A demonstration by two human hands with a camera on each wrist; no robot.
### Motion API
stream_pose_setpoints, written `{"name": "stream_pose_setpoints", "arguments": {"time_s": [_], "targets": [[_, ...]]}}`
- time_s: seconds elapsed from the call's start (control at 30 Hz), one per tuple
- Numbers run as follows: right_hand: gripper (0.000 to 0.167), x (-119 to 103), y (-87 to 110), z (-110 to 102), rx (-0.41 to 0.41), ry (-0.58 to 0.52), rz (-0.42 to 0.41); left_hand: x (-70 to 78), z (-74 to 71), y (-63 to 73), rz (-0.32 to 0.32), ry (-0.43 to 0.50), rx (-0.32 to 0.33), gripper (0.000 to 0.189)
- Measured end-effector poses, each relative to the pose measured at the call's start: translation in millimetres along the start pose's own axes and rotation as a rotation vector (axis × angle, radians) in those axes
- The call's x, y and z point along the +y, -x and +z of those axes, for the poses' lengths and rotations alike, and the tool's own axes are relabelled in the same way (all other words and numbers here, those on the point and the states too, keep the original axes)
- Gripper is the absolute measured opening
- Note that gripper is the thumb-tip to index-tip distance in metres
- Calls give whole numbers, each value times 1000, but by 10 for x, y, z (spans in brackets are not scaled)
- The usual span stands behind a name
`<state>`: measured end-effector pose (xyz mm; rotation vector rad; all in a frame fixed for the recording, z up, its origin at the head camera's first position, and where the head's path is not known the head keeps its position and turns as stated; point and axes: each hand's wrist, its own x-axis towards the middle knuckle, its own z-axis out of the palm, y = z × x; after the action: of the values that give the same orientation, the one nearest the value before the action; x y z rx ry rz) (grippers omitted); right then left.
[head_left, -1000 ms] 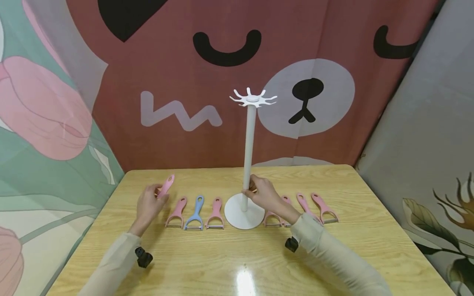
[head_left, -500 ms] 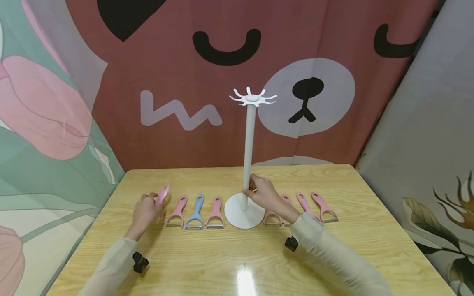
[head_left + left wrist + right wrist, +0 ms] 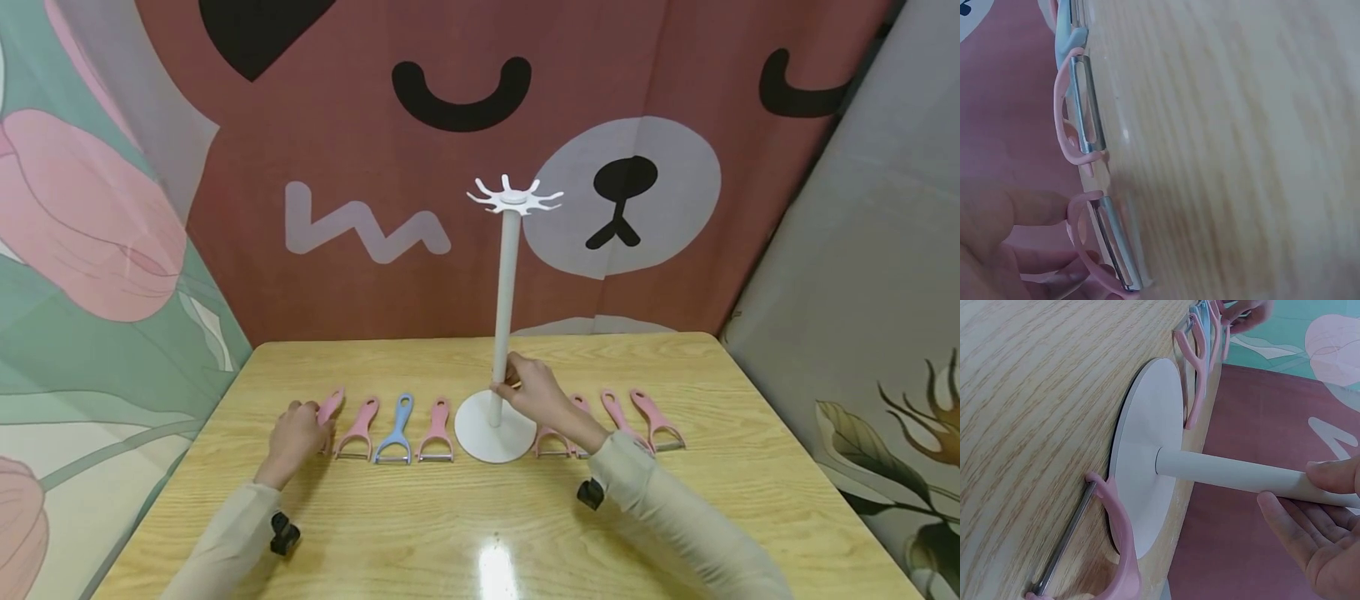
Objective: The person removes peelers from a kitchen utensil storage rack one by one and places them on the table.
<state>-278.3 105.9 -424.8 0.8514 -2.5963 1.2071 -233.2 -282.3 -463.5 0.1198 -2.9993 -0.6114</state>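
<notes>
At the left end of a row, my left hand (image 3: 294, 437) pinches a pink peeler (image 3: 331, 406). In the left wrist view its metal blade (image 3: 1117, 244) lies close to the tabletop, and the fingers cover part of its handle. To its right lie another pink peeler (image 3: 362, 421), a blue peeler (image 3: 402, 408) and a third pink peeler (image 3: 438, 421). My right hand (image 3: 536, 396) grips the lower post (image 3: 506, 292) of a white stand, between thumb and fingers. The stand is upright on its round base (image 3: 480, 442), with a ring of hooks (image 3: 514, 198) on top.
Several pink peelers lie right of the stand, one beside its base (image 3: 551, 452) and another at the far end (image 3: 651, 408); my right forearm hides parts of some. The wooden table (image 3: 420, 533) ends against a printed curtain (image 3: 360, 300) at the back.
My left hand has lowered the pink peeler to the left end of the row, its handle tilting down towards the tabletop. The right hand has stayed on the post.
</notes>
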Motion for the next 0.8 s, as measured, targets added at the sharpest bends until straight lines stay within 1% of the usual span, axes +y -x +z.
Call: {"name": "stream_pose_setpoints", "arguments": {"time_s": [0.13, 0.2, 0.4, 0.8], "targets": [[16, -4, 0, 0, 5, 2, 5, -18, 18, 2, -7, -7, -5, 37], [16, -4, 0, 1, 5, 0, 9, -1, 9, 19, -18, -16, -15, 33], [17, -11, 0, 1, 1, -1, 7, 2, 17, 38, -16, -23, -11, 21], [19, -18, 11, -3, -6, -7, 13, -4, 19, 52, -28, -54, -21, 21]]}}
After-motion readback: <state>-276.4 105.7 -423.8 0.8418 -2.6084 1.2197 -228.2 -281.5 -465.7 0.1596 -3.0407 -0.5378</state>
